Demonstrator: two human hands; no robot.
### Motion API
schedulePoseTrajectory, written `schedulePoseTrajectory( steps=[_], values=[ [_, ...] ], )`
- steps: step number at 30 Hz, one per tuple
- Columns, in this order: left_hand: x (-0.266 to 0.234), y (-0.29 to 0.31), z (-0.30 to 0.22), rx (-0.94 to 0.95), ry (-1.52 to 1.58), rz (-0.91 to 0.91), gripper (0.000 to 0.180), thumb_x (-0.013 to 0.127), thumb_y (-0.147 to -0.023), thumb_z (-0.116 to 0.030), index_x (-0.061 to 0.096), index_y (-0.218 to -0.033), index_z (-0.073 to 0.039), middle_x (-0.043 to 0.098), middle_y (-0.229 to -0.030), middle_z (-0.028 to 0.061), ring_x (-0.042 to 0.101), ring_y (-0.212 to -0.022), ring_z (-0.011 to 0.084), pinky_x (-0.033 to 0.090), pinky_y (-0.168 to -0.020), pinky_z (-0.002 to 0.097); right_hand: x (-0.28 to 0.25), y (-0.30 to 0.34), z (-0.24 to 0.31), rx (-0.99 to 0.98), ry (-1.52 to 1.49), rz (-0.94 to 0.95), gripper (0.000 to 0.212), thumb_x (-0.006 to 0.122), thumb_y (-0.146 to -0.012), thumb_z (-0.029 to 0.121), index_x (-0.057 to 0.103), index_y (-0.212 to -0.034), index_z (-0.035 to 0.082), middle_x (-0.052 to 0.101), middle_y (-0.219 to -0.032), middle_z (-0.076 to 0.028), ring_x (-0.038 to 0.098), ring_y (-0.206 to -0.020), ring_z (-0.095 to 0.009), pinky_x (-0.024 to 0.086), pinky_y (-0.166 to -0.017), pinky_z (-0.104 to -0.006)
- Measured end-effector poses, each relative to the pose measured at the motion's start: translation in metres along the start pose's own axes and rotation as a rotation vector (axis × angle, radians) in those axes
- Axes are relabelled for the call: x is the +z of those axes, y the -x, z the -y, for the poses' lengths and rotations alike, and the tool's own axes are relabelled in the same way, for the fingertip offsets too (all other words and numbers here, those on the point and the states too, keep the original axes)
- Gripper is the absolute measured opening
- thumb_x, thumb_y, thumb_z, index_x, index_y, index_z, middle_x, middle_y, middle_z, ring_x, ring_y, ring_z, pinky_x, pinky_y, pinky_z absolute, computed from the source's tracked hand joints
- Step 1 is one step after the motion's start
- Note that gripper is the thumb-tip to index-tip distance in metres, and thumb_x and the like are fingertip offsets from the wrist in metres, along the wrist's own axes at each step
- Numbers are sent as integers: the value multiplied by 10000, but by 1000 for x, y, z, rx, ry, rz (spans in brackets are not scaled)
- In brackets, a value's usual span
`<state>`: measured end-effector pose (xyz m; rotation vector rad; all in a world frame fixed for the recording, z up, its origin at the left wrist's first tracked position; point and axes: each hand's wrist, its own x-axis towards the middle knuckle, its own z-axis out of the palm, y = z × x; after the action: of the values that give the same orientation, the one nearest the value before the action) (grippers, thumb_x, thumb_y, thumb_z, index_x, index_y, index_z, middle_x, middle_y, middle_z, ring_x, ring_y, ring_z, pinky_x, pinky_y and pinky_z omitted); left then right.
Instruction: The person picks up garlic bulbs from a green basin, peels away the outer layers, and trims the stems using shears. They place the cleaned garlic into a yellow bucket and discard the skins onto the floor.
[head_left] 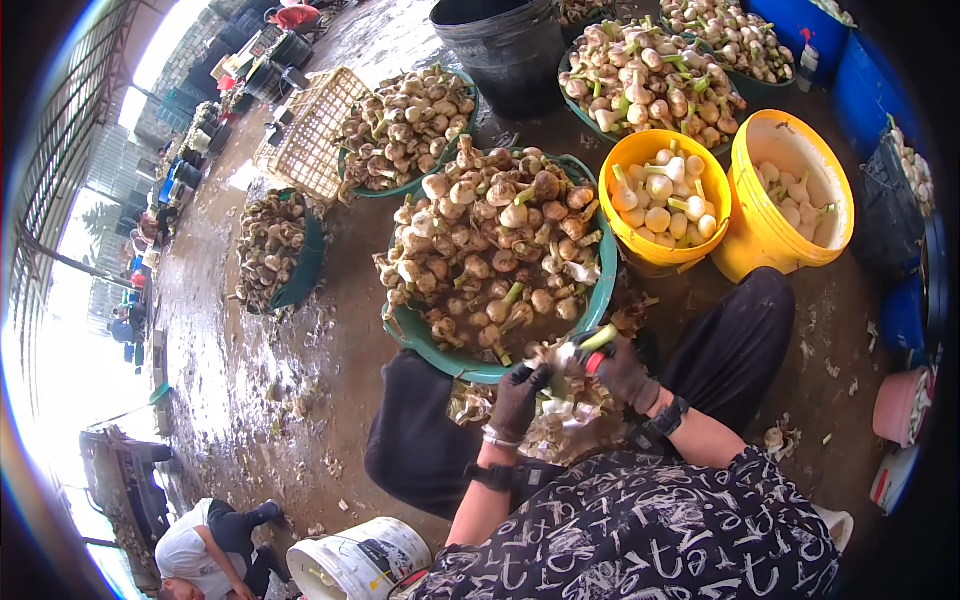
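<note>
Both of my hands wear dark gloves and meet low over the near rim of a green tub (608, 290) heaped with unpeeled garlic bulbs (480, 230). My left hand (517, 405) is closed on a garlic bulb (545, 355) with loose papery skin, partly hidden by the fingers. Wrapped round a red-handled tool (595, 363) is my right hand (627, 375); the tool's working end is blurred. A pale green garlic stem (600, 338) sticks up beside the right fingers. Below the hands lie shed garlic skins (565, 410), between my knees.
Two yellow buckets (665, 262) (785, 250) with cleaned bulbs stand right of the tub. More heaped garlic tubs (405, 130) (650, 80), a black bin (500, 60) and a cream crate (315, 135) lie beyond. A white bucket (360, 555) and another person (215, 545) are at lower left.
</note>
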<state>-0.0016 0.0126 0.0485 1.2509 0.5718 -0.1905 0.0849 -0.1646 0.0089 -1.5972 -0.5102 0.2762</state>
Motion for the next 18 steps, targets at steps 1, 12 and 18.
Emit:
schedulePoseTrajectory(
  steps=[1, 12, 18],
  values=[
    [-2, 7, -3, 75, -94, 51, 190, 589, -866, -132, 621, -1000, -2, 621, -874, 42, 585, -815, 127, 470, -738, 282, -5, -6, 0, 281, -298, -61, 226, 636, -748, 82, 608, -963, 19, 596, -888, -104, 578, -833, -218, 466, -763, -317],
    [-41, 28, 16, -129, -1606, 295, 474, 637, -720, -531, 676, -908, -98, 667, -880, 128, 644, -833, 288, 501, -724, 391, -35, -14, -24, 818, -1224, -11, 297, 506, -904, 385, 608, -996, 121, 633, -789, 6, 589, -630, -114, 478, -558, -245],
    [0, -29, -24, 63, -1229, -168, 517, 642, -741, -512, 652, -1015, -73, 665, -902, 153, 626, -861, 327, 488, -753, 391, -36, -9, -21, 604, -817, -24, 317, 462, -926, 370, 574, -1035, 94, 622, -810, -33, 586, -640, -134, 477, -531, -260]
  ],
)
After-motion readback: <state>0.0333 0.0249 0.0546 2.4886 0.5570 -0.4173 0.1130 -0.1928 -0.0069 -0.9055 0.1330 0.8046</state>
